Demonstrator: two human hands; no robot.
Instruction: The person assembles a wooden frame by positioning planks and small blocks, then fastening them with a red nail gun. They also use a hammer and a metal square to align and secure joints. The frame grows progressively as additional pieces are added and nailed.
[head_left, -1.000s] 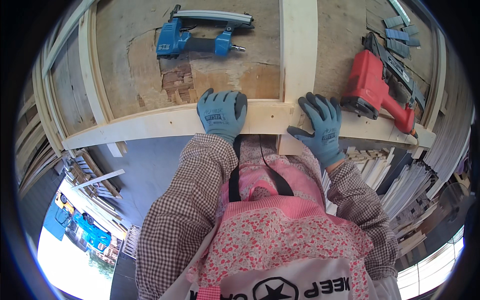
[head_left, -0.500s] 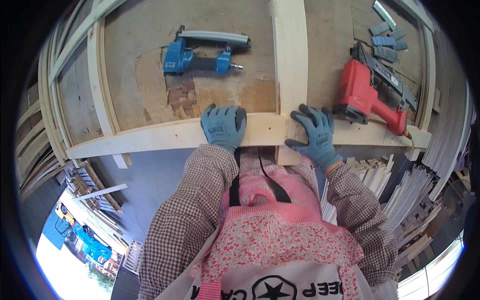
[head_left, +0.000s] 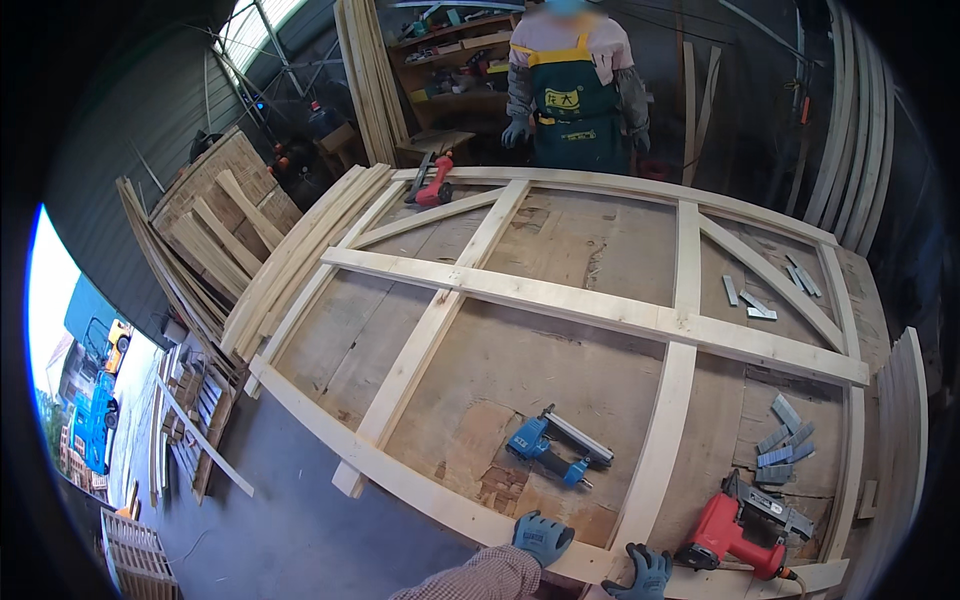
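A large pale wooden frame [head_left: 575, 300] of rails, uprights and diagonal braces lies across the board-topped workbench. At its near edge my left hand [head_left: 543, 538], in a blue-grey glove, curls its fingers over the near rail, left of an upright. Just to the right, my right hand [head_left: 642, 574] grips the same rail close to where that upright meets it. Beyond my left hand a blue nail gun [head_left: 556, 447] lies inside the frame. A red nail gun [head_left: 740, 530] rests at the right of my right hand, partly over the rail.
Loose staple strips [head_left: 785, 440] lie at the right. Another red nail gun [head_left: 435, 182] sits at the far left corner. Across the bench stands a person [head_left: 575, 95] in a green apron. Long planks [head_left: 300, 265] are stacked along the left side.
My view has lifted and turned, so the whole frame and the person opposite now show. Both hands stay on the near rail; the nail guns lie as before.
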